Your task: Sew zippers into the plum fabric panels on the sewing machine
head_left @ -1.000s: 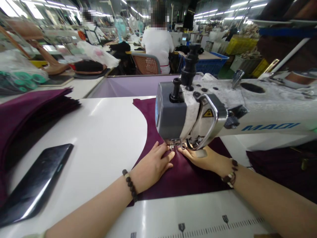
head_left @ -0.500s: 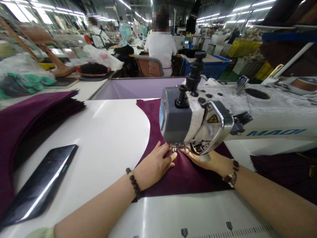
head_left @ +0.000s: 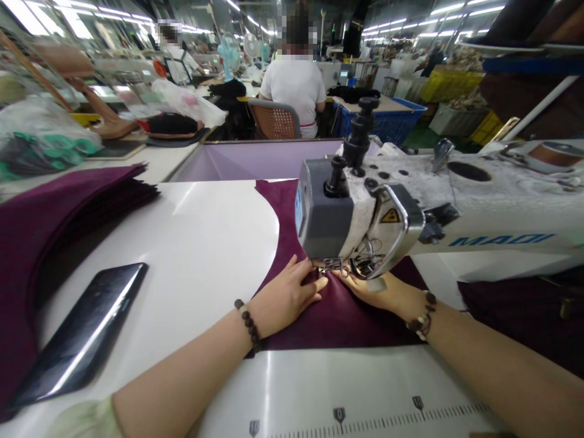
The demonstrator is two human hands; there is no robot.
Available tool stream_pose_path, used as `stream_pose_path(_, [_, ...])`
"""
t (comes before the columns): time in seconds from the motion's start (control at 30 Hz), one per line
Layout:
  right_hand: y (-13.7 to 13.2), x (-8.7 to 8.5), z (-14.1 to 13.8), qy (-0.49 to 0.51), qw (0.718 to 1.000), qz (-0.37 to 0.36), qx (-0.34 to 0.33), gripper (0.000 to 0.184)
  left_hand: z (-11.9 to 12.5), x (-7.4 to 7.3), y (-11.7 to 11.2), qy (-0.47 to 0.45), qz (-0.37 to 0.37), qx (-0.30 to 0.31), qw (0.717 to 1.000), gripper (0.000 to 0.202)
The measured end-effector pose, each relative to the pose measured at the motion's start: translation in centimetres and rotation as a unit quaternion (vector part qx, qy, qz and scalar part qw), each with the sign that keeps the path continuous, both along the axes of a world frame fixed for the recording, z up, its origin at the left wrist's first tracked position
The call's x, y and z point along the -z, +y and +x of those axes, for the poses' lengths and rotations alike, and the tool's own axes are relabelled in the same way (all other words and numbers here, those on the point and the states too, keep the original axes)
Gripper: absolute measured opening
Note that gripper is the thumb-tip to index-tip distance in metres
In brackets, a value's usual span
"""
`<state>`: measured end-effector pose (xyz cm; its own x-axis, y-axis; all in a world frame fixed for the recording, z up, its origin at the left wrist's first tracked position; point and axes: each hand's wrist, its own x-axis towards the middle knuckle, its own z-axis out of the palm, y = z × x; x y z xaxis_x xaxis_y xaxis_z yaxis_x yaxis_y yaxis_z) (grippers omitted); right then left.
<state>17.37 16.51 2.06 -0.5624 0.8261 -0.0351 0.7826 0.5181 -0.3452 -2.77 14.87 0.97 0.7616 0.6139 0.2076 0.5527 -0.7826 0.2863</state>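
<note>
A dark purple piece of fabric [head_left: 337,325] lies on the white sewing table, passing under the head of a sewing machine [head_left: 326,213]. My left hand [head_left: 281,298] rests on it with fingers spread, the fingertips just left of the small metal presser foot [head_left: 322,270]. From the other side my right hand [head_left: 387,293] lies on the same piece, fingers stretched toward the foot. The machine head partly hides those right fingers. Between the two hands the fabric puckers slightly at the foot.
A stack of purple pieces [head_left: 55,207] curves along the left side, beside a dark phone [head_left: 86,334]. More dark fabric [head_left: 520,310] lies at right. A printed ruler scale [head_left: 365,423] runs along the front. Beyond the purple partition [head_left: 250,161], a person in white [head_left: 294,88] sits.
The view has shifted slightly. Both hands keep their places beside the presser foot, and the fabric's near edge appears a little higher in the picture.
</note>
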Motion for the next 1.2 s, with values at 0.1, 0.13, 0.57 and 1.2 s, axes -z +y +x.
stream_pose_path(0.1, [-1.2,0.0,-0.5,-0.073,0.995,0.046,0.058,0.033,-0.5,0.2,0.8,0.016,0.016,0.036,0.999,0.026])
stream_pose_path(0.13, [-1.6,0.1,-0.7,-0.098,0.991,0.059,0.073,0.032,-0.8,0.3,1.1,0.026,0.024,0.044,0.998,0.026])
stream_pose_path(0.57, [-8.6,-2.5,-3.1,-0.222,0.967,0.060,0.110,0.045,0.6,-2.5,-3.1,0.055,0.051,-0.099,0.992,0.023])
stream_pose_path(1.2, [-5.6,1.5,-0.5,-0.098,0.986,0.124,0.053,0.045,3.1,-0.3,-3.6,0.047,0.002,-0.181,0.982,0.075])
